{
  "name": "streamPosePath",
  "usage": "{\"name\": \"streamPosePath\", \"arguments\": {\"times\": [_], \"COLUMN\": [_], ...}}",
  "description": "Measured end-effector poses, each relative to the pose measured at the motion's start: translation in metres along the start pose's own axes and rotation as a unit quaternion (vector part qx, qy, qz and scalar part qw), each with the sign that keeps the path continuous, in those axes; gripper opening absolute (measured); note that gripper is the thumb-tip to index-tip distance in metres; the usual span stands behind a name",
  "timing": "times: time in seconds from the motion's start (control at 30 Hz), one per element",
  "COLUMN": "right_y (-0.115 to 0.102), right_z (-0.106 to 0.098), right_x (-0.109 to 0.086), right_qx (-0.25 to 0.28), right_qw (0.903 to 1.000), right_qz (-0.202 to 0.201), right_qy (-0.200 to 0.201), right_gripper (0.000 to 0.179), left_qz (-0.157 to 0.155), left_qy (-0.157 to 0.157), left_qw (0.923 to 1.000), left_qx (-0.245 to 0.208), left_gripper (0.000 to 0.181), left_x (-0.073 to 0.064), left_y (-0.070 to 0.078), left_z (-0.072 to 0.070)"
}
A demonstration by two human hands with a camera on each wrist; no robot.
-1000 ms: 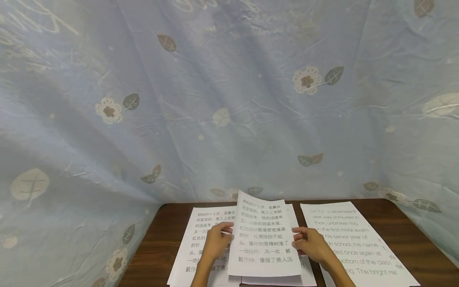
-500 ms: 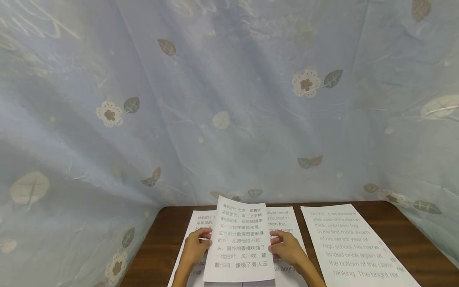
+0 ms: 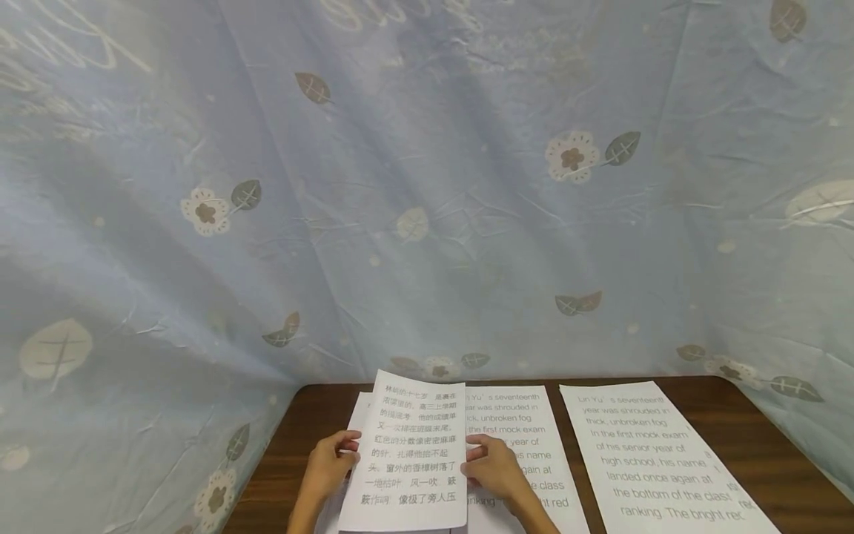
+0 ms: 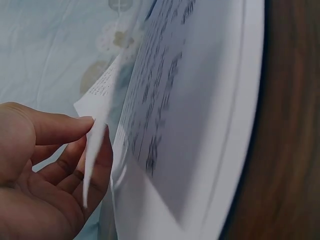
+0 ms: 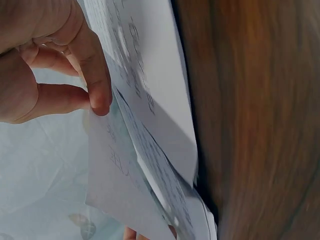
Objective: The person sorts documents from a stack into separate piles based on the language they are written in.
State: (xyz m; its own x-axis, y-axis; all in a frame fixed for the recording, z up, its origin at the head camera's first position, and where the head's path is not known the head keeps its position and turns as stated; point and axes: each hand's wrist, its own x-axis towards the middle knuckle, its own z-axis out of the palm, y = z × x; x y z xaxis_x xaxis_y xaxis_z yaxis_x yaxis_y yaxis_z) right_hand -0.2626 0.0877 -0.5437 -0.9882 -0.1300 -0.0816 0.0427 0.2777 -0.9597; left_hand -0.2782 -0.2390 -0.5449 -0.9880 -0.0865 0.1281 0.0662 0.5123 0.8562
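Note:
A sheet of paper (image 3: pixel 410 460) printed with Chinese text is held up between both hands, above the left paper stack (image 4: pixel 210 125). My left hand (image 3: pixel 330 467) pinches its left edge between thumb and fingers, as the left wrist view also shows. At the right edge, my right hand (image 3: pixel 492 469) pinches the sheet with thumb and forefinger; the right wrist view shows a gap between this sheet and the pages below. The held sheet covers most of the left stack. Just right of it lies a stack of English-printed pages (image 3: pixel 527 423), partly behind my right hand.
Another set of English-printed sheets (image 3: pixel 640 445) lies farther right, its pages slightly fanned at the right edge. All rest on a dark wooden table (image 3: pixel 754 423). A pale blue curtain (image 3: pixel 467 222) with leaves and flowers hangs behind the table and at its sides.
Both hands have carried the Chinese-printed sheet leftward, from over the middle stack to over the left one. More of the middle English pages now shows.

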Motion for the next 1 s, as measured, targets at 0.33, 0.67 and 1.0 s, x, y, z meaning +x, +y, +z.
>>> {"name": "streamPosePath", "arguments": {"times": [0.33, 0.67, 1.0], "right_y": [-0.006, -0.005, -0.005], "right_z": [0.028, 0.039, 0.036], "right_x": [0.004, 0.006, 0.006], "right_qx": [0.014, 0.008, 0.006], "right_qw": [0.9998, 0.9999, 0.9998], "right_qz": [-0.006, -0.006, -0.005], "right_qy": [-0.009, -0.012, -0.021], "right_gripper": [0.064, 0.064, 0.061], "left_qz": [-0.029, -0.043, -0.043], "left_qy": [0.006, 0.006, 0.006], "left_qw": [0.9995, 0.9990, 0.9989], "left_qx": [0.003, 0.004, 0.015], "left_gripper": [0.038, 0.038, 0.038], "left_x": [-0.002, -0.004, -0.002], "left_y": [-0.013, -0.016, -0.019], "left_z": [-0.022, -0.030, -0.027]}}
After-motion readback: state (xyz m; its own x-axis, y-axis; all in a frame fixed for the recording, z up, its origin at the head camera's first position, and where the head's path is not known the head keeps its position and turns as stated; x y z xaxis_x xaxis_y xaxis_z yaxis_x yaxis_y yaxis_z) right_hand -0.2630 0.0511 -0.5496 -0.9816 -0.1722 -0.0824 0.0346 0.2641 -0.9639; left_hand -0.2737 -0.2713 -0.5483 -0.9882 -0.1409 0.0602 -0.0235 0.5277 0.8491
